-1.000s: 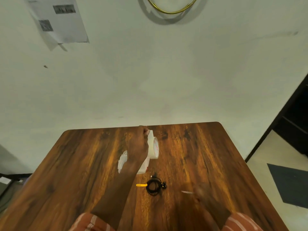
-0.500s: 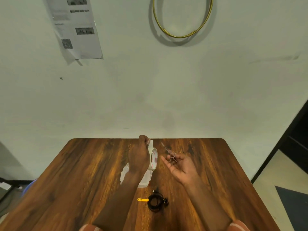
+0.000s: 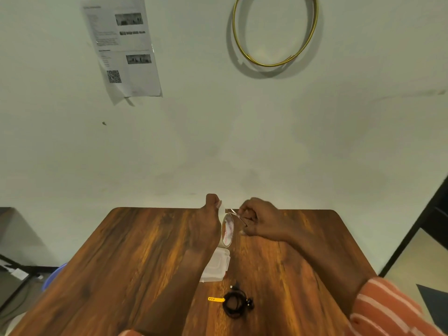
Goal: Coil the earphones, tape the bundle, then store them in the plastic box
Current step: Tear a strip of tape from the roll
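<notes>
The black earphones (image 3: 236,304) lie coiled on the wooden table (image 3: 135,251) near its front, with a yellow strap (image 3: 215,299) sticking out to their left. Behind them sits the clear plastic box (image 3: 217,265), partly hidden by my left forearm. My left hand (image 3: 206,224) holds the roll of clear tape (image 3: 228,229) upright above the table, thumb raised at the tape's free end. My right hand (image 3: 260,221) is closed around small scissors (image 3: 236,214), whose blades point at the top of the roll.
A printed sheet (image 3: 123,49) and a gold hoop (image 3: 275,32) hang on the wall behind the table. A dark doorway edge (image 3: 426,226) stands to the right. A blue object (image 3: 52,277) shows past the table's left edge.
My right hand came up from the table's front edge with the scissors, then closed and moved left to the tape roll. The view tilted upward. My left hand kept holding the roll.
</notes>
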Available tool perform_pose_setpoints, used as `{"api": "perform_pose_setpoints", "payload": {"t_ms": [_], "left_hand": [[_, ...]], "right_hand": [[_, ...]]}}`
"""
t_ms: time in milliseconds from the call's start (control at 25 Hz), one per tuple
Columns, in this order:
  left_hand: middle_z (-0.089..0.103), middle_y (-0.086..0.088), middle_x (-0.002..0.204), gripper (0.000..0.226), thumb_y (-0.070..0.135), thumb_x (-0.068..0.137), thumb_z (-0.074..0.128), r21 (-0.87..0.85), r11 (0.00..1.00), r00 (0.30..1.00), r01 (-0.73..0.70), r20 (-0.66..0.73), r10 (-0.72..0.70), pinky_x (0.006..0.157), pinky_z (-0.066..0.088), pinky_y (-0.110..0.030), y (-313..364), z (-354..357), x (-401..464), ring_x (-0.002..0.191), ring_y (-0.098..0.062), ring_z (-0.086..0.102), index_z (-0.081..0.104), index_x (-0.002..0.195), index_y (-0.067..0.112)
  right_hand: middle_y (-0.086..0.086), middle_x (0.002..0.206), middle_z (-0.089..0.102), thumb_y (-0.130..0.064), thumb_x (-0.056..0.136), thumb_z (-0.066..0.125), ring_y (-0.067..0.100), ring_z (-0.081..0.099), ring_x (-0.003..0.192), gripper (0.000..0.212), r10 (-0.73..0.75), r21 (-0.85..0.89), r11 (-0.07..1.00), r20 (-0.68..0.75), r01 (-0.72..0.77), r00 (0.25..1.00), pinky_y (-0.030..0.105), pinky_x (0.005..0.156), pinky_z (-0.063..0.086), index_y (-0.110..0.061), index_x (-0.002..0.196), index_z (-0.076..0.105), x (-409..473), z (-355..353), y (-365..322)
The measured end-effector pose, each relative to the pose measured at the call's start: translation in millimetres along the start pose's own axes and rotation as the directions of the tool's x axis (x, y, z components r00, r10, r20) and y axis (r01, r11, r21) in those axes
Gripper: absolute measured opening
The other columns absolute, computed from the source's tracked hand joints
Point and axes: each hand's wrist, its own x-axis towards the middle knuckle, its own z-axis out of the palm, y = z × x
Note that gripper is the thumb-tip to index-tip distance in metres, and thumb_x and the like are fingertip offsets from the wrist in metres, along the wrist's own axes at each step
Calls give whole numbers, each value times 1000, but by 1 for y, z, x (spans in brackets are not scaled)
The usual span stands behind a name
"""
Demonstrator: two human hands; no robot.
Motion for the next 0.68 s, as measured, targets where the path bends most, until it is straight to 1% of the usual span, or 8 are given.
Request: {"api": "perform_pose_setpoints", "payload": {"t_ms": [40,120,200,280,400,520,600,680], "left_hand": [[53,-2,73,11,30,100,40,-20,1000,1000,0,14,0,66,55,-41,-1,-1,2,68,-18,59,37,94,21],[53,-5,76,17,33,101,37,-76,997,999,30,33,-28,71,56,-42,1,-2,3,71,-18,58,40,93,18],[55,-7,76,18,32,101,36,-84,996,1000,21,13,-20,73,56,-44,4,0,2,70,-18,57,40,86,23],[56,-6,74,12,28,102,37,-53,998,999,-43,-23,42,65,55,-42,10,-1,-3,67,-19,59,37,90,25],[49,-1,67,9,23,101,37,-25,986,985,-166,-53,164,51,44,-33,10,-1,-8,57,-13,48,35,93,23],[51,2,70,7,23,99,46,-6,982,980,-186,-65,186,49,39,-18,9,1,-9,54,-7,46,40,98,20],[53,3,75,11,26,98,48,-32,986,986,-162,-51,160,52,40,-16,8,2,-8,57,-6,48,38,98,23],[53,4,77,11,27,98,49,-40,983,982,-180,-64,177,51,40,-13,10,0,-10,58,-6,49,39,98,22]], "right_hand": [[-1,96,53,-24,70,79,14,54,85,43,-35,-71,997,44,38,998,26,69,45,-17,110,63,4,-11,-4],[-1,98,51,-28,71,78,17,52,90,44,-33,-186,981,127,57,991,28,73,45,-18,110,62,12,-25,-12],[-4,95,47,-29,72,78,14,48,89,43,-22,-241,968,175,64,984,25,69,41,-18,111,63,17,-31,-18],[-10,87,42,-27,71,79,12,45,87,43,-25,-246,967,185,71,982,21,63,35,-18,111,64,21,-34,-22],[-16,82,38,-27,70,80,12,45,87,43,-22,-259,963,206,76,978,18,60,32,-18,110,66,26,-35,-30],[-16,81,38,-25,70,81,12,46,86,41,-14,-256,964,212,69,977,18,58,32,-17,108,67,29,-36,-36],[-17,79,37,-23,70,81,10,45,81,40,-27,-256,963,215,83,976,18,58,31,-16,107,68,29,-38,-38],[-16,75,38,-15,73,80,5,43,71,36,-55,-268,957,221,115,974,16,57,31,-14,107,70,29,-39,-39]]}}
